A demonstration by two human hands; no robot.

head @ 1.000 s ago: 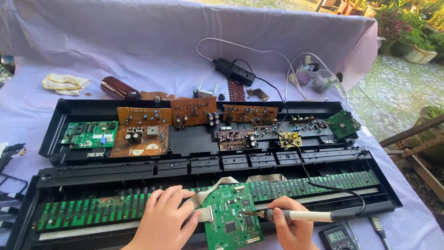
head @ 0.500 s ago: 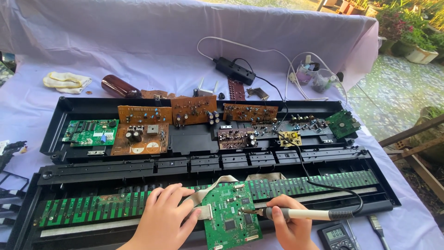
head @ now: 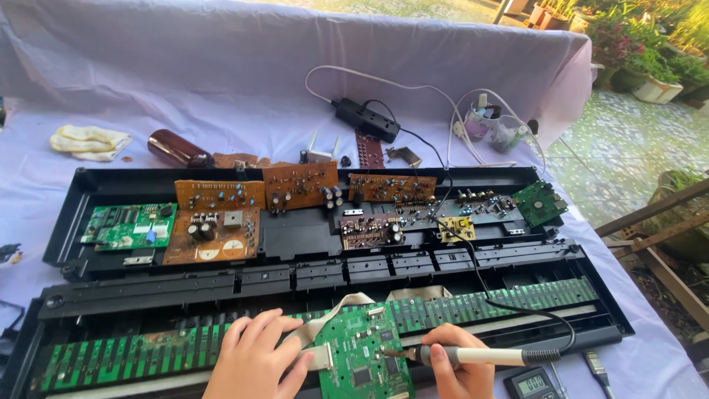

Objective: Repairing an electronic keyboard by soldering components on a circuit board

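Head view, catalogued by clock-face position from frame centre. At 6 o'clock: a green circuit board (head: pixel 363 353), tilted and lying on the long strip of green contacts (head: pixel 133 356) inside the opened black keyboard case (head: pixel 74 185). At 7 o'clock: the left hand (head: pixel 255 362), laid flat with fingers spread, holding nothing, its fingertips pressed on the grey ribbon cable (head: pixel 319 336) at the board's left edge. At 5 o'clock: the right hand (head: pixel 458 369), closed round the white handle of a soldering iron (head: pixel 473 356), whose tip is set on the board's right edge; its black cord (head: pixel 484 284) is run up toward 12 o'clock. A small meter (head: pixel 533 384) is found just beside the right hand. At 11 to 1 o'clock: brown circuit boards (head: pixel 299 185) and two smaller green ones, seated in the upper half of the case. On the purple cloth (head: pixel 221 96) beyond: a brown bottle (head: pixel 173 148), a yellowish rag (head: pixel 88 142) and a black power strip (head: pixel 367 120). For a sound joint, the board is best kept pinned by the flat hand, the tip held steady on a single point, and the cord kept off the parts. Compared with the frame of half a second ago, both hands, the iron and the board are found in the same places; only the camera appears slightly shifted.
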